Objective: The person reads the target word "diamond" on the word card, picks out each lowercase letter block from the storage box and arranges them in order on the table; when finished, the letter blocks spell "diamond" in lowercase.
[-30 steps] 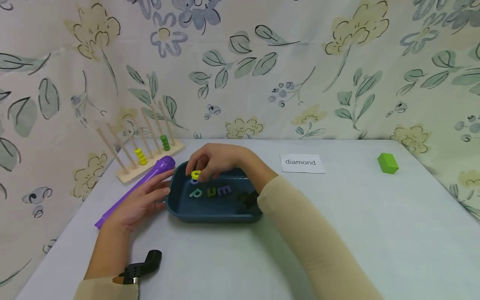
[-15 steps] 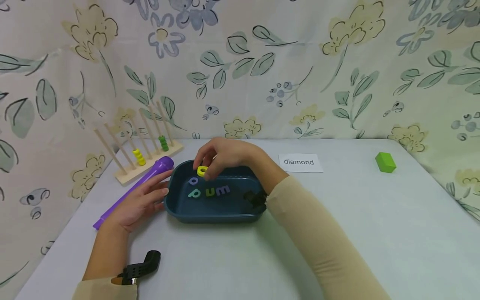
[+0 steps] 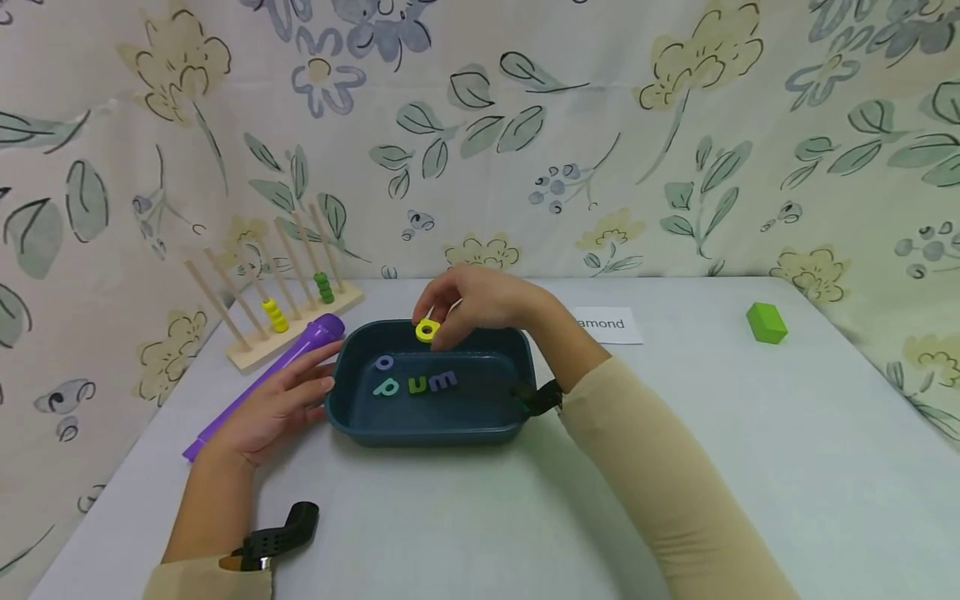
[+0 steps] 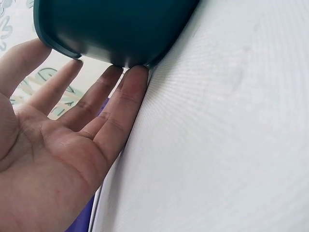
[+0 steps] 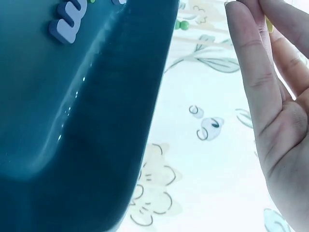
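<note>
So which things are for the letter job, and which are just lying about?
In the job, it seems:
yellow letter, pinched by the right hand
tray, touched by the left hand
four letters inside
maybe the word card

Probably just lying about:
purple microphone
wooden peg stand
green block

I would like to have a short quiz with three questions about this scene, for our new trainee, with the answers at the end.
1. What does the right hand pinch?
A) the white card
B) the yellow piece
C) the green block

2. True or false: the left hand touches the tray from outside.

3. How many letters are seen lying on the tray's floor?

Key: 1. B; 2. true; 3. four.
</note>
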Demonstrator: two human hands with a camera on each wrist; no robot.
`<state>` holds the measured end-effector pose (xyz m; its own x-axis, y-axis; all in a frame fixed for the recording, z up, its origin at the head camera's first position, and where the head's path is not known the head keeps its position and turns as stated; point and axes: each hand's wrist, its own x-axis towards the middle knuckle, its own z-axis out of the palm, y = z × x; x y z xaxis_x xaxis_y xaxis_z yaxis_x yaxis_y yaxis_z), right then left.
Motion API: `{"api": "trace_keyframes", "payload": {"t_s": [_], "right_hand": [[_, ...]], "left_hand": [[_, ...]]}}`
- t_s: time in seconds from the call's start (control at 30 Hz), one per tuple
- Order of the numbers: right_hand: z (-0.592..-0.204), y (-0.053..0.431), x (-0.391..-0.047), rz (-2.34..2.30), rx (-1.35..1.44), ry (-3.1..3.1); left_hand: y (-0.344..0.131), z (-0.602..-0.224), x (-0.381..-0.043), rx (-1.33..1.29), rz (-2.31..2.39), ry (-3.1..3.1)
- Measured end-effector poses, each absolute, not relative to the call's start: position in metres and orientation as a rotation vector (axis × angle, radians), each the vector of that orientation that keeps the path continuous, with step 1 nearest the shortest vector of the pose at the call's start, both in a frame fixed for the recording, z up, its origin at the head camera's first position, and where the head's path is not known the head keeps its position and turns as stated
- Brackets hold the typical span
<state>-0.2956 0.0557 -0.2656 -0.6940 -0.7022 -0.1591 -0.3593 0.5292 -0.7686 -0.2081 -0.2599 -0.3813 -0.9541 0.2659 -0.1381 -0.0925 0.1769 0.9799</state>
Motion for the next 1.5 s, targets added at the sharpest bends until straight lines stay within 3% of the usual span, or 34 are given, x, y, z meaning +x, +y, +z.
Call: {"api": "trace_keyframes", "payload": {"t_s": [1.5], "right_hand": [[-0.276,0.162,-0.258,-1.207,-0.730,2.511]], "left_hand": [[-0.264,-0.385,-0.212,0.240,1.877,2.118]]}}
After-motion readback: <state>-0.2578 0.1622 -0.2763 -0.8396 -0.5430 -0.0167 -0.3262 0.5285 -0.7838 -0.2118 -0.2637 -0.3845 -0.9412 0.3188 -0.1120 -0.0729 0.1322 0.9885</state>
